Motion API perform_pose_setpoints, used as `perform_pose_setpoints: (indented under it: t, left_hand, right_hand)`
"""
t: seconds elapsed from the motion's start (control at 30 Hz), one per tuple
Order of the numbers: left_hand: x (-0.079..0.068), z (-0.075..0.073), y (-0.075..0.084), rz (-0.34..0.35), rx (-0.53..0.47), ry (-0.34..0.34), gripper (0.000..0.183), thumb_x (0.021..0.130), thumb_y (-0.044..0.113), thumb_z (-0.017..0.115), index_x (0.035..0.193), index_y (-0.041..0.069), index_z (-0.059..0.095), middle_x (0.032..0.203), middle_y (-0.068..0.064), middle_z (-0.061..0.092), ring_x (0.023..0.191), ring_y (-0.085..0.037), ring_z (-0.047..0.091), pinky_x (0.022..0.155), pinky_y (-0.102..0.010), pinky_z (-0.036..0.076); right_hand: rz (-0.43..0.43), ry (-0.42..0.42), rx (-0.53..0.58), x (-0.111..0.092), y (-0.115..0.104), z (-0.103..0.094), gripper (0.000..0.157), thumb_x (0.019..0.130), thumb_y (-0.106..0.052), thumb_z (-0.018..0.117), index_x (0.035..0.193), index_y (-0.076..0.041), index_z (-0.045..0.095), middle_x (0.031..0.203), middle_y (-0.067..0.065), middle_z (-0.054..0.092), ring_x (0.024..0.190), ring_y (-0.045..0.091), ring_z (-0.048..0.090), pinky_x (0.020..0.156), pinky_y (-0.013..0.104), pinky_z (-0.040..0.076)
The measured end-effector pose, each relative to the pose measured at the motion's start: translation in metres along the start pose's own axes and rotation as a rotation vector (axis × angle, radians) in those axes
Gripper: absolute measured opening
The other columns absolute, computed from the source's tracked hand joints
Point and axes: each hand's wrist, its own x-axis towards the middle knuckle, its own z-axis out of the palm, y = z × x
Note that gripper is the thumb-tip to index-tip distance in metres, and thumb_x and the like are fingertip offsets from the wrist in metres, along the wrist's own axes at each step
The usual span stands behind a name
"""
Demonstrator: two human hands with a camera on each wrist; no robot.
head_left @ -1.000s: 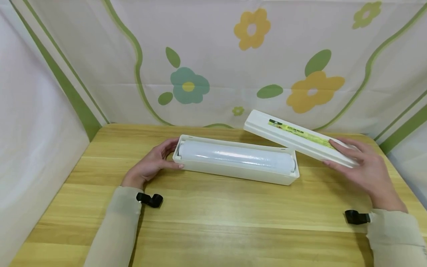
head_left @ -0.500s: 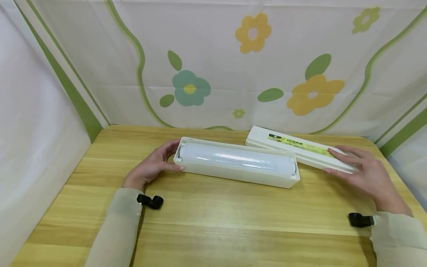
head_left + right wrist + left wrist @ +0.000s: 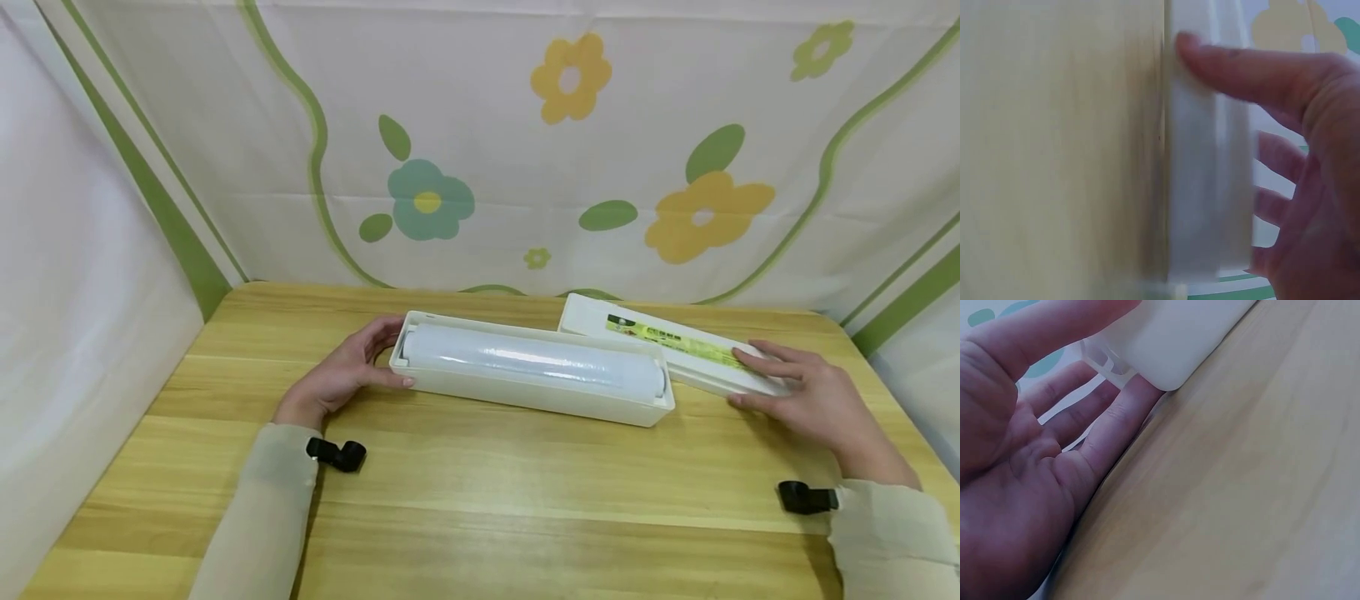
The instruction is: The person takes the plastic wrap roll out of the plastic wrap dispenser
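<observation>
A long white box (image 3: 525, 397) stands at the middle of the table, its top off. Inside it lies a roll of cling film (image 3: 517, 357) in clear, shiny wrap. My left hand (image 3: 345, 372) grips the box's left end, thumb on the front wall and fingers behind; in the left wrist view the box corner (image 3: 1172, 344) sits between thumb and fingers. Behind the box's right end, the white lid (image 3: 585, 315) with a yellow-green label lies low over the table. My right hand (image 3: 813, 396) holds the lid's right end, its thumb on the near side (image 3: 1194, 156).
The wooden table (image 3: 480, 500) reaches back to a white cloth (image 3: 495, 125) printed with flowers and leaves. More cloth hangs at both sides. A black wrist camera (image 3: 337, 454) sits on the left sleeve, another camera (image 3: 806, 497) on the right sleeve.
The right hand has lowered the lid from a raised tilt down to the tabletop behind the box. The left hand and the box have stayed in place.
</observation>
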Motion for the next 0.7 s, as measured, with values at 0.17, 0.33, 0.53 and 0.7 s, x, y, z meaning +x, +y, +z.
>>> perform_pose_setpoints:
  t: [0.17,0.33,0.53,0.7]
  left_hand:
    - [0.0011,0.0008,0.0001,-0.002,-0.003,0.001,0.092,0.079,-0.001,0.093,0.157,0.017,0.048,0.16,-0.004,0.051,0.147,-0.024,0.044,0.11,-0.02,0.045]
    - [0.0018,0.0006,0.0003,-0.003,-0.01,0.012,0.094,0.078,-0.003,0.092,0.158,0.017,0.047,0.161,-0.004,0.05,0.148,-0.023,0.044,0.108,-0.018,0.047]
    - [0.0012,0.0005,0.0014,0.0,-0.012,0.015,0.093,0.079,-0.004,0.091,0.158,0.016,0.047,0.161,-0.005,0.05,0.146,-0.023,0.045,0.104,-0.02,0.052]
    - [0.001,0.0007,0.0008,-0.001,-0.002,0.012,0.094,0.078,-0.003,0.092,0.158,0.017,0.047,0.161,-0.004,0.05,0.147,-0.023,0.044,0.106,-0.019,0.049]
  right_hand:
    - [0.027,-0.048,-0.001,-0.0012,0.0022,-0.0028,0.08,0.087,-0.037,0.092,0.153,-0.011,0.058,0.168,0.027,0.04,0.148,0.066,0.032,0.108,0.082,0.029]
    - [0.045,-0.069,0.014,0.0003,0.0003,-0.0048,0.08,0.089,-0.039,0.09,0.155,-0.011,0.055,0.171,0.026,0.036,0.151,0.066,0.027,0.11,0.082,0.027]
    - [0.046,-0.068,0.011,0.0025,-0.0004,-0.0037,0.08,0.089,-0.04,0.09,0.156,-0.01,0.056,0.17,0.026,0.038,0.151,0.065,0.028,0.11,0.081,0.028]
    - [0.049,-0.062,0.005,0.0021,0.0009,-0.0019,0.082,0.087,-0.039,0.091,0.155,-0.008,0.057,0.167,0.031,0.04,0.147,0.068,0.031,0.107,0.083,0.028]
